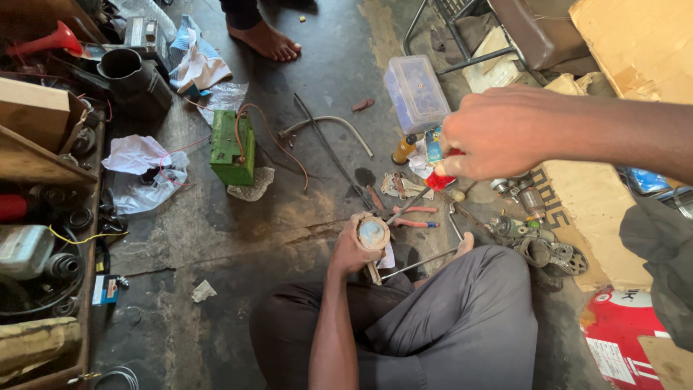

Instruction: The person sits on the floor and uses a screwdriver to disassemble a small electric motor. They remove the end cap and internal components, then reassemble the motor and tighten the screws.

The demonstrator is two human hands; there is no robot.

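Observation:
My left hand (351, 249) grips a small round cylindrical part (373, 233) with a worn blue-grey end face, held over my lap. My right hand (498, 133) is raised higher and closed on the red handle of a screwdriver (426, 191). Its metal shaft slants down to the left, and the tip sits right beside the round part. I sit on the concrete floor in grey trousers (462, 318).
Pliers with red grips (415, 217), metal parts (541, 242) and a small bottle (403, 149) lie on the floor ahead. A green box with wires (232, 148), a clear plastic tub (417, 92), another person's bare foot (266, 40), cardboard (592, 209) and a cluttered wooden shelf (43, 217) surround me.

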